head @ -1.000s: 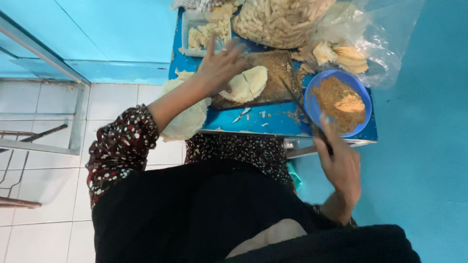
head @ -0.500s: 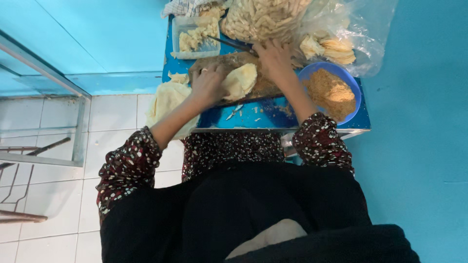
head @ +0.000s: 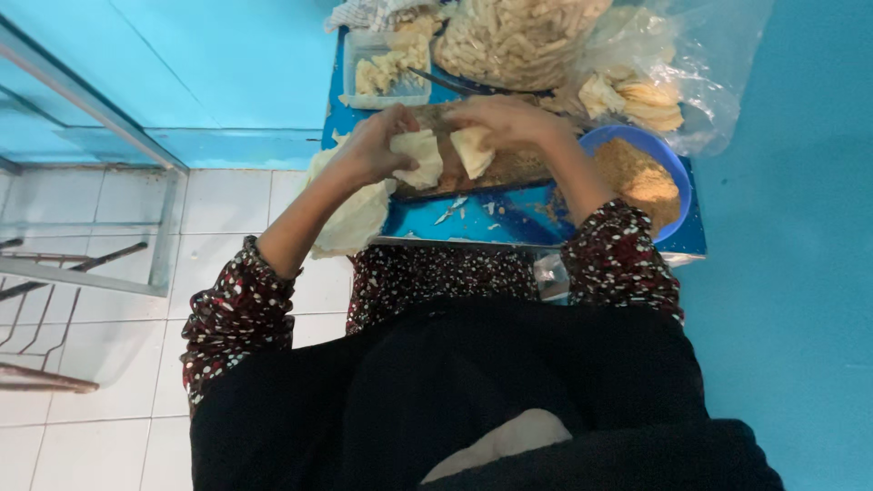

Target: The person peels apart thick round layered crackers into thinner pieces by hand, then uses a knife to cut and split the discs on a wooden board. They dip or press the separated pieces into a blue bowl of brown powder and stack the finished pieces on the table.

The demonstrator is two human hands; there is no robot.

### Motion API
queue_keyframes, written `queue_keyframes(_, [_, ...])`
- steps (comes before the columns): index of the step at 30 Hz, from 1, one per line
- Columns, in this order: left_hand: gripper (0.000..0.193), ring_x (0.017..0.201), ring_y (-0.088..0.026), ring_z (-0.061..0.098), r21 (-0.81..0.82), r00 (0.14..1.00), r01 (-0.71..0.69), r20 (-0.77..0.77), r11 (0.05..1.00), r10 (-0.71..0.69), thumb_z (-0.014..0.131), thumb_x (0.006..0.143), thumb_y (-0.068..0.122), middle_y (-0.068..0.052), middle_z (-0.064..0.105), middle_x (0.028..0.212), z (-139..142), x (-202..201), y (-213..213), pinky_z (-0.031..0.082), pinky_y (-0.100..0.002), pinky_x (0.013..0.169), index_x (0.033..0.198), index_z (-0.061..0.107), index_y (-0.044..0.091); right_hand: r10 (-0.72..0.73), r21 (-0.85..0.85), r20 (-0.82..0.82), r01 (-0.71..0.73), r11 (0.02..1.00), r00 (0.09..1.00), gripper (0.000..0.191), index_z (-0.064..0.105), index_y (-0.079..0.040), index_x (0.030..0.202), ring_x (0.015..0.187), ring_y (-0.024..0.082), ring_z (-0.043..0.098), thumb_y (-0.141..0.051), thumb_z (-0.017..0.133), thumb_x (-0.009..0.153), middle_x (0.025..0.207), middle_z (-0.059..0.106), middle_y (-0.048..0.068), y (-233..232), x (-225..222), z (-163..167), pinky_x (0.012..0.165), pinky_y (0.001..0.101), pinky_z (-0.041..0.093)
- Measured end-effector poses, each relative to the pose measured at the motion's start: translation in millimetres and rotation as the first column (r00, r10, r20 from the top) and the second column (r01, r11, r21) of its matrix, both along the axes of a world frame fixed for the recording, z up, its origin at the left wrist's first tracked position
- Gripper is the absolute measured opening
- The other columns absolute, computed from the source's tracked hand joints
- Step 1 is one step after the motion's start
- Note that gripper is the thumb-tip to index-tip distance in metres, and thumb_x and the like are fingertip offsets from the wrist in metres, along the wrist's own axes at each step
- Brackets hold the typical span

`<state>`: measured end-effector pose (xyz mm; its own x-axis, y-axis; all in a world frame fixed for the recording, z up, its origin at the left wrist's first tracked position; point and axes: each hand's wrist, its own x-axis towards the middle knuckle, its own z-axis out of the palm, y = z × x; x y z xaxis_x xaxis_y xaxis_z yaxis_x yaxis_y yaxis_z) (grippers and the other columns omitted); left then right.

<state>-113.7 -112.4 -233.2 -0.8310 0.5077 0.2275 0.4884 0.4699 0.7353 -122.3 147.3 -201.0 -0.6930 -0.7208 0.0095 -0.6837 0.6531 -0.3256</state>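
Both hands meet over the brown cutting board [head: 509, 168] on the blue counter [head: 509, 214], each gripping part of a pale, thin wrapper sheet. The left hand [head: 373, 145] has its fingers [head: 400, 123] closed around one crumpled sheet of dough wrapper [head: 418, 156], and the right hand [head: 509, 118] pinches a second, folded piece [head: 473, 150] just beside it; the two pieces sit close together above the board, probably so any crumbs fall onto it rather than the floor.

A stack of more pale wrappers [head: 350, 214] hangs over the counter's left edge under the left forearm, within easy reach. To the right stands a blue bowl [head: 668, 168] of brown crumbly filling. Behind the board lie a clear tray of pale pieces [head: 386, 68], a heap of finished rolls [head: 514, 36] and a clear plastic bag [head: 691, 55] holding more pale pieces. A dark, thin utensil [head: 464, 86] lies between tray and rolls.

Half a second ago the hands lay apart and flatter, the left on the board and the right reaching toward the bowl's rim; now they have drawn together and lifted the sheets. A second ago the right hand hung low, off the counter's near edge.
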Motion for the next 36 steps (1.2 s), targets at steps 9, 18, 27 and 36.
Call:
queue_keyframes(9, [0.052, 0.096, -0.028, 0.075, 0.098, 0.976, -0.091, 0.208, 0.991, 0.069, 0.082, 0.073, 0.005, -0.015, 0.069, 0.12, 6.6, -3.4, -8.7, 0.065, -0.038, 0.065, 0.119, 0.059, 0.004, -0.094, 0.276, 0.149, 0.049, 0.96, 0.984, 0.053, 0.07, -0.007, 0.114, 0.108, 0.033, 0.066, -0.025, 0.093, 0.069, 0.113, 0.069, 0.013, -3.4, -14.6, 14.0, 0.086, 0.0457, 0.052])
queue_keyframes(18, [0.058, 0.115, -0.029, 0.069, 0.08, 0.974, 0.209, -0.111, 0.975, -0.2, 0.082, 0.077, 0.0, -0.016, 0.071, 0.122, -2.1, -4.0, 44.5, 0.056, -0.041, 0.094, 0.129, 0.058, 0.006, 0.119, -0.616, 0.326, 0.115, 0.78, 0.938, 0.036, 0.066, -0.005, 0.103, 0.132, 0.022, 0.055, 0.003, 0.086, 0.075, 0.141, 0.057, 0.012, 52.9, 39.3, -13.7, 0.109, 0.0398, 0.043])
queue_keyframes(27, [0.069, 0.106, -0.021, 0.071, 0.378, 0.914, 0.32, 0.118, 0.869, -0.388, 0.076, 0.086, -0.002, -0.012, 0.072, 0.112, 3.6, 7.8, 146.0, 0.06, -0.034, 0.088, 0.145, 0.041, 0.008, -0.088, -0.627, 0.692, 0.657, 0.419, 0.716, 0.033, 0.064, -0.005, 0.116, 0.096, 0.019, 0.066, 0.002, 0.077, 0.086, 0.111, 0.073, 0.008, 144.5, 83.3, -13.2, 0.082, 0.036, 0.05])
queue_keyframes(36, [0.045, 0.097, -0.014, 0.072, 0.162, 0.945, 0.299, 0.088, 0.941, -0.315, 0.077, 0.093, 0.013, -0.006, 0.073, 0.111, 40.9, 26.9, 63.4, 0.061, -0.03, 0.081, 0.133, 0.058, 0.006, 0.071, -0.683, 0.712, 0.712, -0.161, 0.699, 0.041, 0.059, -0.009, 0.139, 0.126, 0.024, 0.064, -0.022, 0.067, 0.102, 0.139, 0.067, 0.008, 222.0, 12.1, -13.5, 0.106, 0.0432, 0.054])
